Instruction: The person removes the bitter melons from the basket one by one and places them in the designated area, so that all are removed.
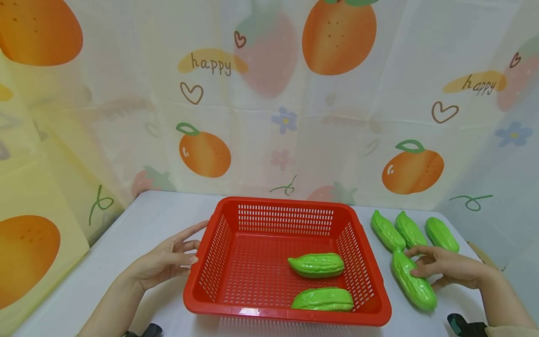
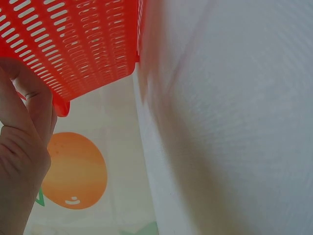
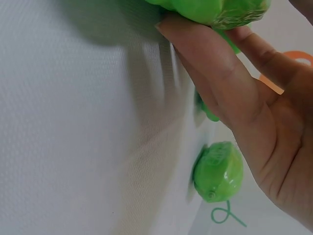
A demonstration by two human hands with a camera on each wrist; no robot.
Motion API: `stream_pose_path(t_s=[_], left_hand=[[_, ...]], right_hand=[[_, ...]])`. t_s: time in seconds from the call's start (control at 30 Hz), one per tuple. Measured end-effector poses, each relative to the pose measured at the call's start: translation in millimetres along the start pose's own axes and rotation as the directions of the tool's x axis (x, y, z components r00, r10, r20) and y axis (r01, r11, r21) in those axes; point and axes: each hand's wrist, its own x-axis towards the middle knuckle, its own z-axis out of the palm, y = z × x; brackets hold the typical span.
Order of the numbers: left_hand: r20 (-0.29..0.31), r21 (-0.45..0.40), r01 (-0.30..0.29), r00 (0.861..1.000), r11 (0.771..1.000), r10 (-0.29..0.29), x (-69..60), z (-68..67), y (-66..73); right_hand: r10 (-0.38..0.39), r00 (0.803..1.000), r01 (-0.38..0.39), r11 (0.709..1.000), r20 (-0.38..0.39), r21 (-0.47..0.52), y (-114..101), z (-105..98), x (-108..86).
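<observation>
A red plastic basket [image 1: 286,314] stands on the table, holding two green ridged gourds, one [image 1: 316,265] above the other [image 1: 323,299] in the head view. My left hand [image 1: 162,262] is at the basket's left side, its fingertips against the outside of the rim; the left wrist view shows the hand [image 2: 24,127] beside the slotted wall [image 2: 83,54]. To the right of the basket, my right hand [image 1: 452,267] grips another green gourd [image 1: 414,285], thumb and fingers on its upper part. In the right wrist view, that gourd [image 3: 215,10] is above the fingers.
Three more green gourds lie at the table's back right: one [image 1: 387,230] nearest the basket, one [image 1: 410,229] in the middle and one [image 1: 442,234] farthest right. A fruit-printed curtain [image 1: 269,154] hangs behind the white table [image 1: 168,210].
</observation>
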Motion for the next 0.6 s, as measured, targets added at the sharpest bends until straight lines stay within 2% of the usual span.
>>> stream_pose_path(t_s=[0.17,0.6], left_hand=[[0.009,-0.005,-0.015,1.000,1.000,0.015,0.0,-0.2,-0.2],[-0.001,-0.012,0.003,1.000,1.000,-0.003,0.2,0.4,-0.2]], right_hand=[[0.004,1.000,-0.004,1.000,-0.003,0.002,0.4,0.2,-1.3],[0.013,1.000,-0.013,1.000,0.012,0.017,2.4,-0.5,-2.8]])
